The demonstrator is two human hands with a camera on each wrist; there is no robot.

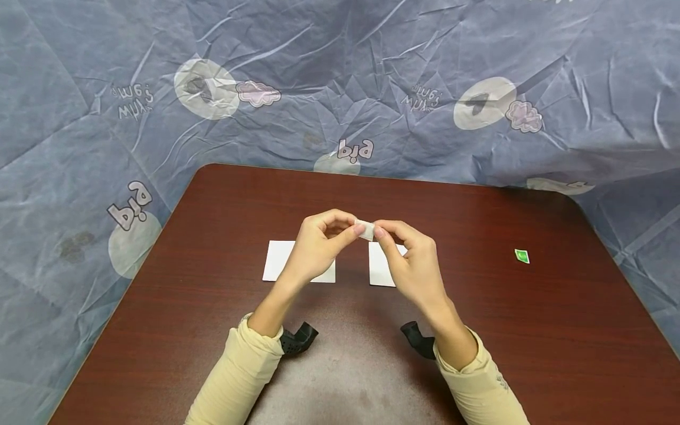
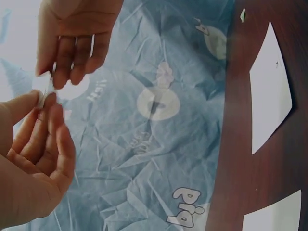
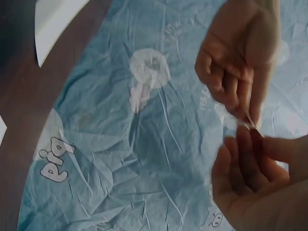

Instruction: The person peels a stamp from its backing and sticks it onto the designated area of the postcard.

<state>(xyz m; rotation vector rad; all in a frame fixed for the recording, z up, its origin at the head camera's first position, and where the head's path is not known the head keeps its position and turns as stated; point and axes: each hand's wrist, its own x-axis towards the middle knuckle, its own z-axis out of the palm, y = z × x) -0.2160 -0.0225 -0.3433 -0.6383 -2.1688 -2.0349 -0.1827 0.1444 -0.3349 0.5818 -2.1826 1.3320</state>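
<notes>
A small white rectangular piece [image 1: 366, 230], thin like paper or a sticker, is held up above the table between both hands. My left hand [image 1: 316, 247] pinches its left side between thumb and forefinger. At the opposite edge, my right hand [image 1: 415, 260] pinches it with thumb and forefinger. In the left wrist view the white piece [image 2: 44, 87] looks pale and slightly blurred. Two white cards lie below the hands: the left card [image 1: 278, 260] and the right card [image 1: 380, 268], each partly hidden by a hand.
A small green-and-white piece [image 1: 522, 256] lies on the brown table [image 1: 478, 224] to the right. Black curved parts [image 1: 304, 337] stick out by both wrists. Behind the table hangs a wrinkled blue printed cloth [image 1: 319, 77].
</notes>
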